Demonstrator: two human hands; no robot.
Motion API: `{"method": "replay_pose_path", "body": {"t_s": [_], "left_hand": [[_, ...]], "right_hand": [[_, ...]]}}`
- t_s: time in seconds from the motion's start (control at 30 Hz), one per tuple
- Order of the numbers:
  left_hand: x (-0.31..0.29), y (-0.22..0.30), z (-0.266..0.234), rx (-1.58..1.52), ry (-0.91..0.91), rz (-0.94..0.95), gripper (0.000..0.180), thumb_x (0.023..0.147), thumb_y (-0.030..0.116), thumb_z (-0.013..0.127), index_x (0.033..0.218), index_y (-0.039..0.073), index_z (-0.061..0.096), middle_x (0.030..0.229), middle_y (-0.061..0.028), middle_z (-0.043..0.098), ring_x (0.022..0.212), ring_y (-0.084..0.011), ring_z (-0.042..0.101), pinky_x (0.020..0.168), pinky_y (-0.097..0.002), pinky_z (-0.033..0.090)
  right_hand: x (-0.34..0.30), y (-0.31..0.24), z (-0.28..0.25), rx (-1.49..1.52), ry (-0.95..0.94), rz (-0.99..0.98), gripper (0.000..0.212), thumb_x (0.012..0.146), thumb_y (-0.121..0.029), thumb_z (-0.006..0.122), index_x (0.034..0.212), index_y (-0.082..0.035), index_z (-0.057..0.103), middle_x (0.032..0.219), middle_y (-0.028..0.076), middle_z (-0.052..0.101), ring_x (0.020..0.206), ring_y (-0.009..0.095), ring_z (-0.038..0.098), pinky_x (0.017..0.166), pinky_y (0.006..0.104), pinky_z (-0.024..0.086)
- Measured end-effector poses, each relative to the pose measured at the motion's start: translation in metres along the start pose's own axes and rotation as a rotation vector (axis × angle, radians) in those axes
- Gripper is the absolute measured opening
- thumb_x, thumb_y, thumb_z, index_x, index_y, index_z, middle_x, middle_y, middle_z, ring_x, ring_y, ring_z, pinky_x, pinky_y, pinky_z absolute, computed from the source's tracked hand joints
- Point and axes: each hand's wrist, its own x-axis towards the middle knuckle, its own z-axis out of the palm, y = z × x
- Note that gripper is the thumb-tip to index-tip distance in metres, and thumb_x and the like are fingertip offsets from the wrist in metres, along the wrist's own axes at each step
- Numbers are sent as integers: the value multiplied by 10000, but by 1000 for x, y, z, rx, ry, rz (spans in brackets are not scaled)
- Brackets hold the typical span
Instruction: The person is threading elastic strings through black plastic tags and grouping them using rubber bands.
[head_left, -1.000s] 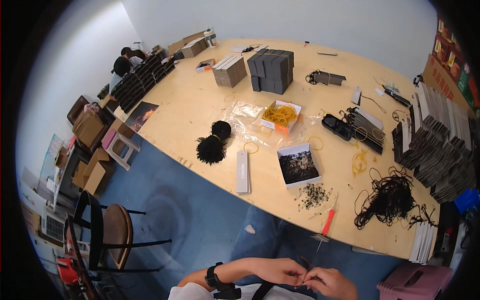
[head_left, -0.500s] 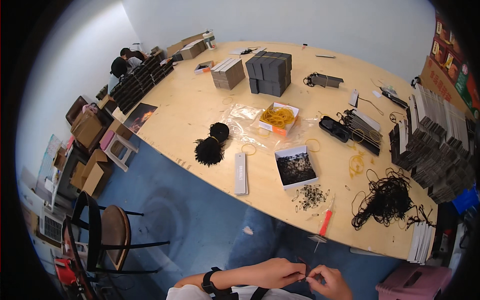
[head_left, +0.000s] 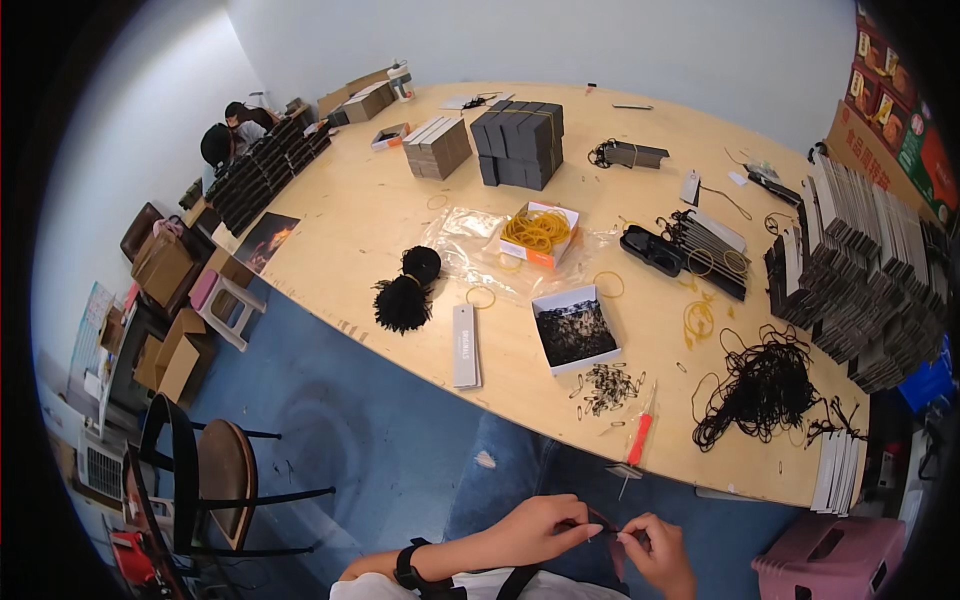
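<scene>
Over my lap, off the table's near edge, my left hand (head_left: 553, 530) and my right hand (head_left: 657, 556) are both closed in a pinch, close together. Something thin and dark shows between the fingertips, too small to name. Nearest them, a red-handled tool (head_left: 640, 438) with a thin metal shaft sticks out past the edge. Small black safety-pin-like pieces (head_left: 608, 388) lie loose beside a white box (head_left: 575, 330) of dark small parts. A heap of black cords (head_left: 760, 390) sits to the right, near white tags (head_left: 838, 472) with black strings.
Rubber bands fill a small box (head_left: 540, 233). A bundle of black cord (head_left: 408, 290) and grey tags (head_left: 466, 348) lie left of it. Tall stacks of tags (head_left: 870, 270) stand at right. A chair (head_left: 225, 470) is at left, a pink bin (head_left: 828, 562) at lower right.
My hands have moved slightly apart, with the left a little higher; both stay pinched. The whole view has shifted a little, so the table things appear further left.
</scene>
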Motion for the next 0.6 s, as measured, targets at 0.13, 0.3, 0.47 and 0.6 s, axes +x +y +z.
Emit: {"method": "replay_pose_path", "body": {"t_s": [0.13, 0.3, 0.47, 0.6], "left_hand": [[-1, -7, 20, -839, 83, -334, 207, 926, 230, 638, 916, 36, 711, 778, 53, 534, 657, -8, 414, 511, -211, 319], [1, -10, 39, -110, 309, 117, 180, 834, 103, 714, 1002, 37, 712, 864, -56, 633, 743, -125, 598, 619, -233, 460], [4, -11, 31, -108, 208, 216, 113, 835, 99, 709, 911, 17, 698, 854, -78, 646, 725, -140, 605, 629, -233, 467], [11, -5, 26, -233, -23, 29, 116, 866, 101, 683, 910, -6, 673, 860, -58, 652, 767, -109, 605, 656, -239, 474]], "right_hand": [[5, -9, 2, -93, 1, -102, 75, 847, -69, 643, 871, -23, 588, 774, 118, 602, 659, 267, 587, 608, 347, 461], [4, 3, 1, -175, -88, -166, 146, 785, -66, 715, 854, -36, 590, 722, 89, 635, 579, 205, 637, 517, 279, 477], [16, -5, -19, -229, -95, -152, 125, 801, -67, 695, 832, -54, 574, 737, 61, 626, 610, 221, 636, 512, 314, 478], [24, -10, -28, -185, -185, -108, 121, 813, -72, 678, 863, -44, 572, 749, 86, 630, 604, 231, 632, 523, 298, 476]]}}
